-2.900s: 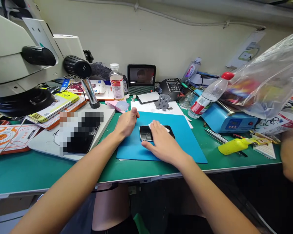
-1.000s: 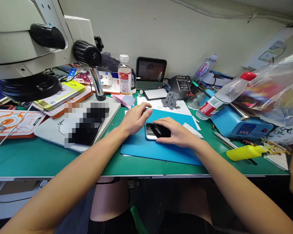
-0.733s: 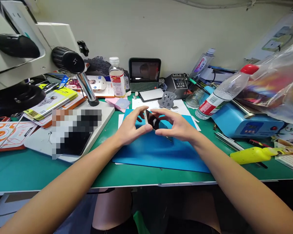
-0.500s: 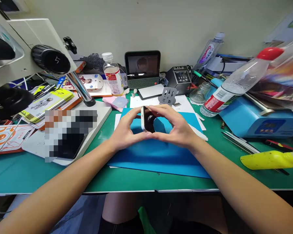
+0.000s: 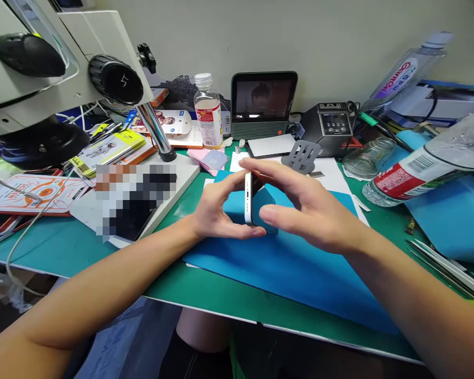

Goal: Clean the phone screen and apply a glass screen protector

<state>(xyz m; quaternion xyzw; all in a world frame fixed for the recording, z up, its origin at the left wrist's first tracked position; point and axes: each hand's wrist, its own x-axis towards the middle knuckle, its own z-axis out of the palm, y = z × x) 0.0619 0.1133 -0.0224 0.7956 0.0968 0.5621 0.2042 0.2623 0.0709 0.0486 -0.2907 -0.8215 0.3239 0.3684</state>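
A smartphone [image 5: 248,200] stands on its long side in the air, its silver bottom edge with the charging port facing me. My left hand [image 5: 213,208] grips it from the left, thumb at the lower edge and fingers at the upper one. My right hand [image 5: 319,210] is to the right of the phone with thumb and fingers spread apart. Its fingertips reach over the phone's top; whether they touch it I cannot tell. Below both hands lies a blue mat [image 5: 292,279].
A microscope [image 5: 114,79] overhangs the left side, with a blurred-out dark phone [image 5: 138,223] on its base. Two bottles, one with a red label [image 5: 403,179], lean at the right. Tweezers [image 5: 450,263] lie near the right arm. A small display [image 5: 264,102] stands against the wall.
My right thumb has come away from the phone and the right hand has spread open. The left hand keeps its hold. The whole view has turned left and tilted.
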